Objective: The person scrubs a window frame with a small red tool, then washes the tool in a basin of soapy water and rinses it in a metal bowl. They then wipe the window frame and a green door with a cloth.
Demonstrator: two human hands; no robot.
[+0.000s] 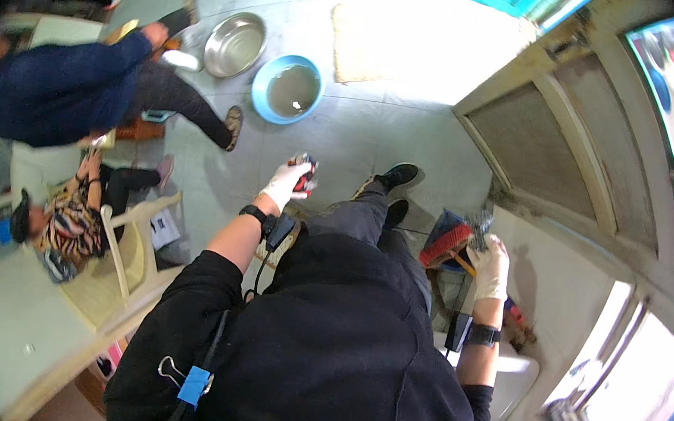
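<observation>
My left hand [286, 184], in a white glove, is closed around a small red and black object [305, 178] whose kind I cannot make out. Out to the right, my right hand [490, 267] wears a white glove too. At its fingertips is a crumpled, shiny, greyish material [479, 222], seemingly thin plastic, in front of the wall. Just left of that hand, a broom's red bristle head [446, 246] leans over a dark blue dustpan [445, 223]. A wrist strap with a black box sits on each forearm.
A blue basin [257, 93] of murky water and a steel basin [211, 54] stand on the floor ahead. At left are a standing person [61, 84] and a seated person [81, 218]. A cream chair [117, 249] is left; a wooden door [550, 138] is right.
</observation>
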